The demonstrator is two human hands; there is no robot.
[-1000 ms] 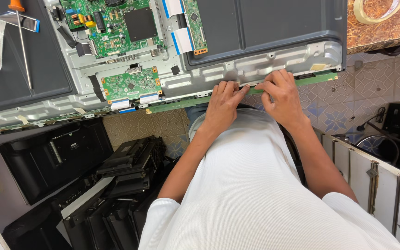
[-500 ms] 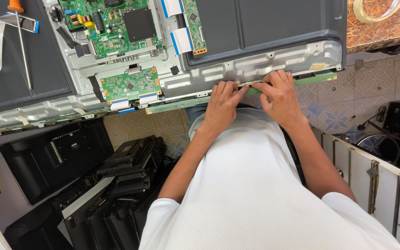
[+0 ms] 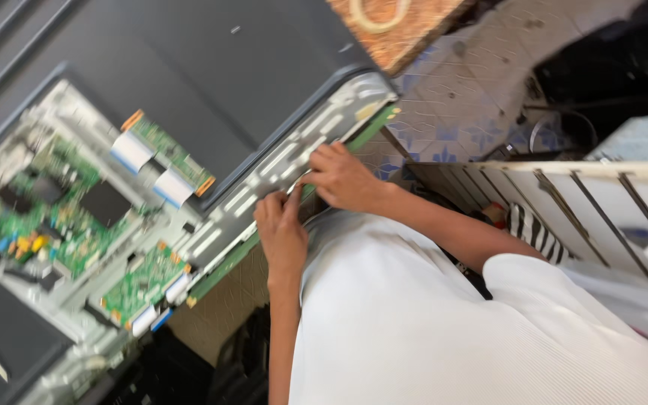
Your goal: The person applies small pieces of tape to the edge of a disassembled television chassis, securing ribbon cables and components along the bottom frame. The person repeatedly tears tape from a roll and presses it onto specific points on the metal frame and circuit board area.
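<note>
View has swung and tilted since a moment ago; both hands remain at the panel's lower edge. Left hand (image 3: pixel 281 229) and right hand (image 3: pixel 339 178), fingers curled, pinch the narrow green strip board (image 3: pixel 223 264); grip detail blurred. Circuit boards (image 3: pixel 54 217) left, smeared.

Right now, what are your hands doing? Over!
Left hand and right hand both pinching at the silver edge strip of the opened flat panel. Green circuit boards exposed beside. Nothing blocking the hands.
</note>
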